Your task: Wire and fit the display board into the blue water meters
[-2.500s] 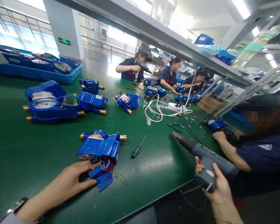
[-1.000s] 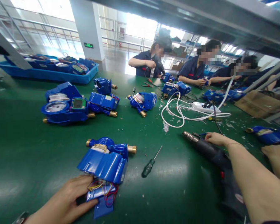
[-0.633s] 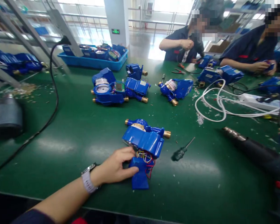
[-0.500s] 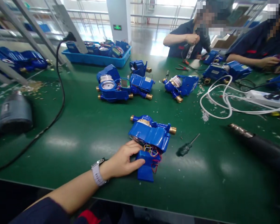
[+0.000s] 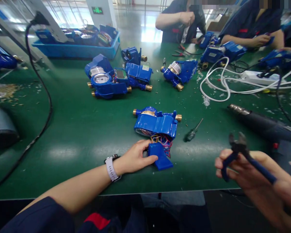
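Observation:
My left hand (image 5: 138,157) grips the edge of a blue plastic cover (image 5: 161,158), thumb on top and fingers behind. Thin coloured wires (image 5: 162,141) run from this cover to a blue water meter (image 5: 156,124) with brass threaded ends, lying just beyond it on the table. My right hand (image 5: 254,184) is raised at the right, fingers around a pair of cutting pliers (image 5: 240,149) with dark blue handles. The jaws are parted and point away from me. Between the meter and the pliers lies a small screwdriver (image 5: 193,131) with a dark handle.
Several more blue meters (image 5: 109,77) stand farther back, near a blue bin (image 5: 72,50) of meters. A heat gun (image 5: 262,124) lies at the right, by a white cable (image 5: 226,94). A black cord (image 5: 42,129) crosses the left side. Co-workers (image 5: 177,22) sit opposite.
My right hand has come into view at the right with the pliers. My left hand and the blue cover have shifted and turned slightly. The camera view has tilted downward.

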The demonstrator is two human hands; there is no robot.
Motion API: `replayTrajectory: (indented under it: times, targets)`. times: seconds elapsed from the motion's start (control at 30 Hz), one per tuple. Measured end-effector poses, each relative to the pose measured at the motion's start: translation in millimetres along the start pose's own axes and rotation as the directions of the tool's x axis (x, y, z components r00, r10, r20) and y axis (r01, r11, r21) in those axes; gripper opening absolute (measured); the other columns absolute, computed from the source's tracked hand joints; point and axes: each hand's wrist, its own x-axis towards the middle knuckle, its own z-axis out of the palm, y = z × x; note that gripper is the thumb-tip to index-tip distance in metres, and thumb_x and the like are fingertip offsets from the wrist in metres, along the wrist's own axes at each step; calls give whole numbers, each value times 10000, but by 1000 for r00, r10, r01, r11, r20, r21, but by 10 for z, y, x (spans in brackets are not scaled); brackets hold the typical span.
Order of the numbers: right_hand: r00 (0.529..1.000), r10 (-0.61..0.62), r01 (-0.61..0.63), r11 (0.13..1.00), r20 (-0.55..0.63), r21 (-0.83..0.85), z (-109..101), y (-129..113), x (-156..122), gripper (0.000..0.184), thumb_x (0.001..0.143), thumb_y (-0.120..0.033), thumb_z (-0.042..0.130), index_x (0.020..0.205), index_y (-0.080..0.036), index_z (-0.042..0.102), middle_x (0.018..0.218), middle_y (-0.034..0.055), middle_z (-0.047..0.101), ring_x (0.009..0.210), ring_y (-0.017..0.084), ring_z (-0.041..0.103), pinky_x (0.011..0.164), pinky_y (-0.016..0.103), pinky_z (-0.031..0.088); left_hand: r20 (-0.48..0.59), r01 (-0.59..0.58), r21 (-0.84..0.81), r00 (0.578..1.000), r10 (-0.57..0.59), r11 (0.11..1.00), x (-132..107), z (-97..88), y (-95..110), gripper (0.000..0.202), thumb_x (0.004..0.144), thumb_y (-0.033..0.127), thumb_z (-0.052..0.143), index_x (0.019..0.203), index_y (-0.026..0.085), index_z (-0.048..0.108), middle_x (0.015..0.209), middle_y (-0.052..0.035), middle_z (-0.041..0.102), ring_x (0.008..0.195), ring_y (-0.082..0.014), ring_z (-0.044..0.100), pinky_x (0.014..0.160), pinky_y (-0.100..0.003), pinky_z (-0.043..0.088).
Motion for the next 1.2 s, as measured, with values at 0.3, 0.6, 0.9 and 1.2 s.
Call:
replayTrajectory:
  times: [0.3, 0.6, 0.9, 1.2]
  targets:
    - [926, -335, 377, 856, 174, -353, 506, -432, 299, 382, 907, -185, 521, 1289, -170, 517, 1183, 126, 601, 1076, 291, 567, 896, 450, 456, -47, -45, -70, 998, 42, 997, 6, -13, 11, 291, 869, 329, 553, 1036, 108, 642, 1055, -131, 688, 969, -247, 634, 882, -404, 487]
    - [891, -409, 446, 706, 198, -550, 762, -486, 397, 340, 896, -167, 530, 1228, -118, 585, 1154, 141, 630, 1045, 315, 556, 886, 460, 383, -91, -113, -94, 990, 104, 989, 17, 9, 49, 257, 857, 280, 572, 1061, 132, 621, 1073, -108, 696, 988, -235, 646, 908, -385, 491]
    - [852, -467, 513, 657, 236, -553, 788, -466, 534, 290, 900, -143, 556, 1182, -125, 621, 1102, 126, 654, 974, 295, 567, 800, 422, 387, -63, -119, -83, 991, 114, 989, 13, 0, 0, 251, 877, 270, 556, 1099, 157, 586, 1142, -110, 670, 1053, -247, 616, 965, -415, 468]
    - [842, -476, 536, 695, 253, -478, 754, -422, 577, 251, 916, -121, 529, 1140, -110, 644, 983, 112, 670, 831, 238, 594, 704, 364, 433, -42, -111, -110, 993, 107, 988, 19, -8, -12, 305, 895, 291, 548, 1165, 150, 558, 1202, -124, 640, 1107, -248, 595, 1007, -432, 446]
